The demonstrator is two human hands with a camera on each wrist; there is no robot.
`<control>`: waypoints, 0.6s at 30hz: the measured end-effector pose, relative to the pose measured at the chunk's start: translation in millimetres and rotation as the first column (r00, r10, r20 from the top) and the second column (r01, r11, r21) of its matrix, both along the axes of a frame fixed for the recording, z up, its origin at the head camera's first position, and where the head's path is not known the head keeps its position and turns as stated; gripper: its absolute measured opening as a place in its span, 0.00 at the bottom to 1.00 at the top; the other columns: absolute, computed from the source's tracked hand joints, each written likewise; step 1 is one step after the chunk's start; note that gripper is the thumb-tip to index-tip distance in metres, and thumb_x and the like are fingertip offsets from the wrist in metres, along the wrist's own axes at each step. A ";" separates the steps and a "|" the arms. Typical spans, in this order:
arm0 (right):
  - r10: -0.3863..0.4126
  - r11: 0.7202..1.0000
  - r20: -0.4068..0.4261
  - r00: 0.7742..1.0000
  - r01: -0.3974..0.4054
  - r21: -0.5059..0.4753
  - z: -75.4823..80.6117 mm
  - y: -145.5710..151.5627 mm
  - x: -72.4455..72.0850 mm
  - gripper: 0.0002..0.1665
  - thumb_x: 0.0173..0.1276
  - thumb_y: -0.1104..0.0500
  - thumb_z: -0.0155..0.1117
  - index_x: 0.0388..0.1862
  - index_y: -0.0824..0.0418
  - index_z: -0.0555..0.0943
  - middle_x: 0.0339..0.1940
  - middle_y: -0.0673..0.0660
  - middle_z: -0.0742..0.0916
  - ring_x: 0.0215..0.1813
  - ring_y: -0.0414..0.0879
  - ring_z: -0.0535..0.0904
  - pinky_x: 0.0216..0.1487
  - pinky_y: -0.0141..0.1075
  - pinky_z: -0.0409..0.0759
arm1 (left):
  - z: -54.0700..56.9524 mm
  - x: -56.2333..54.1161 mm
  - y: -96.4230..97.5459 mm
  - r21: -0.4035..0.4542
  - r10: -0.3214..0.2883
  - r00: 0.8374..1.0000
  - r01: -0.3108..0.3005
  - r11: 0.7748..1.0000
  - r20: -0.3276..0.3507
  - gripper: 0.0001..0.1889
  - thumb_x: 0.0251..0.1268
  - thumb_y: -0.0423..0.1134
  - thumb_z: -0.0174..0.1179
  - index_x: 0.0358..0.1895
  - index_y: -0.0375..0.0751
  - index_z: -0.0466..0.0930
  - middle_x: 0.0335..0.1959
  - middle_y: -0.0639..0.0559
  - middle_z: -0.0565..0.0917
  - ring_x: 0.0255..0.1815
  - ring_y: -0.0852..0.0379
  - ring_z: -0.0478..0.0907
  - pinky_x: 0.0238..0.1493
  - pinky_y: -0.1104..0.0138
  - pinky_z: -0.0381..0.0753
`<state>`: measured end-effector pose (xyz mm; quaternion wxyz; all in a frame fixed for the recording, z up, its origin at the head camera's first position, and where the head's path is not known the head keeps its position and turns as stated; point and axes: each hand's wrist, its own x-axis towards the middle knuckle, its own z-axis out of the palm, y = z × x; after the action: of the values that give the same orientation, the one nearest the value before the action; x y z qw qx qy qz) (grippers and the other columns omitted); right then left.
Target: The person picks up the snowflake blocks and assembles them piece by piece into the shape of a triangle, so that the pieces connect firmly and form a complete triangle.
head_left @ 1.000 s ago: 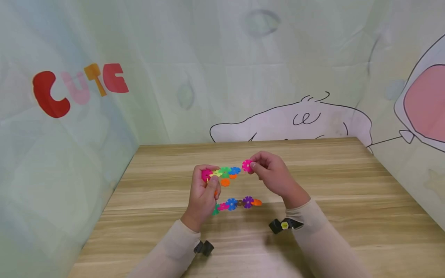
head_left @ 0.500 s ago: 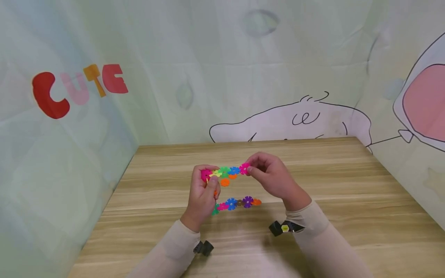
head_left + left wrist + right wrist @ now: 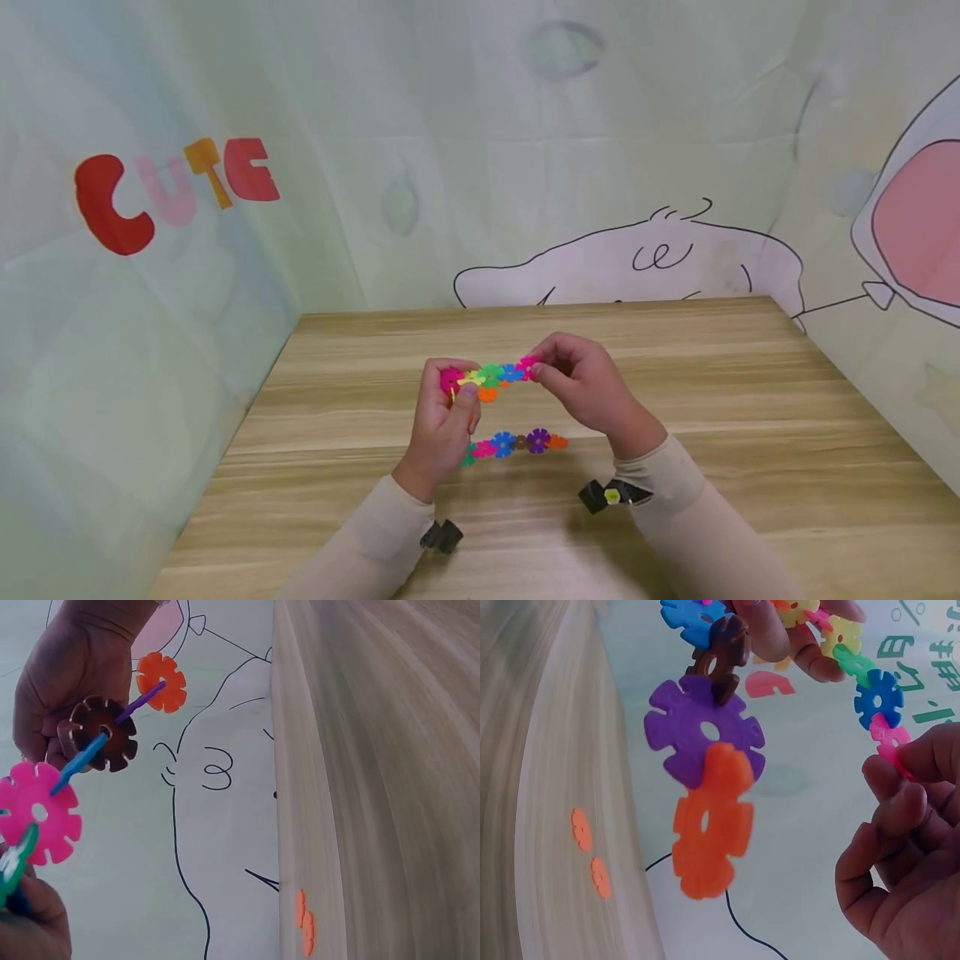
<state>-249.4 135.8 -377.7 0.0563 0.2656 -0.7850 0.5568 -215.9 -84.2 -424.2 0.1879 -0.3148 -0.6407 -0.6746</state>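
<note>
A chain of notched plastic flower discs is spread between the two hands above the table. The left hand (image 3: 441,421) grips its left end, by a pink disc (image 3: 452,381). Along the upper strand run a yellow disc, a green disc (image 3: 491,375) and a blue disc (image 3: 879,700). At its right end the right hand (image 3: 588,383) pinches a pink disc (image 3: 889,738) that is slotted against the blue one. A lower strand hangs nearer the body, with a pink disc (image 3: 41,814), a brown disc (image 3: 103,733), a purple disc (image 3: 705,729) and an orange disc (image 3: 712,825). Fingers partly hide its left part.
Two loose orange discs (image 3: 581,829) lie on the wooden table (image 3: 675,350) beyond the chain. A printed cloth backdrop (image 3: 375,167) stands behind and beside the table. Both wrists carry a small black camera (image 3: 594,497).
The right hand has brought its pink disc left, from apart to meeting the blue disc at the strand's end. The left hand keeps its hold, and has shifted very slightly.
</note>
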 end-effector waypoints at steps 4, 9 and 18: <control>0.010 1.000 0.003 1.000 -0.010 -0.006 -1.0 2.4 -1.0 0.05 0.77 0.66 0.64 0.47 0.62 0.85 0.37 0.57 0.88 0.32 0.55 0.80 0.34 0.33 0.82 | 0.7 0.7 1.4 0.006 0.010 0.999 -0.010 1.000 0.043 0.10 0.85 0.27 0.43 0.60 0.24 0.61 0.19 0.43 0.66 0.15 0.53 0.63 0.16 0.67 0.68; 0.020 1.000 0.026 0.999 -0.019 -0.023 -3.5 6.8 -4.5 0.13 0.79 0.63 0.61 0.58 0.62 0.83 0.34 0.58 0.86 0.28 0.49 0.78 0.34 0.37 0.82 | 1.5 1.8 1.7 0.005 0.035 0.993 -0.036 0.999 0.112 0.11 0.86 0.31 0.43 0.61 0.27 0.61 0.18 0.44 0.66 0.15 0.54 0.64 0.17 0.68 0.68; 0.015 0.998 0.252 0.968 0.003 -0.070 -17.0 9.9 -20.5 0.19 0.86 0.57 0.49 0.64 0.63 0.80 0.42 0.64 0.86 0.32 0.49 0.77 0.43 0.37 0.83 | 2.9 2.0 -1.6 0.013 0.062 0.985 -0.065 0.998 0.160 0.11 0.87 0.32 0.42 0.62 0.30 0.61 0.19 0.44 0.67 0.17 0.54 0.65 0.20 0.69 0.70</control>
<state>-269.9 145.7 -394.7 -0.0364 0.1930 -0.7652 0.6132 -213.9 -85.8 -421.3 0.1603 -0.2375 -0.6573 -0.6970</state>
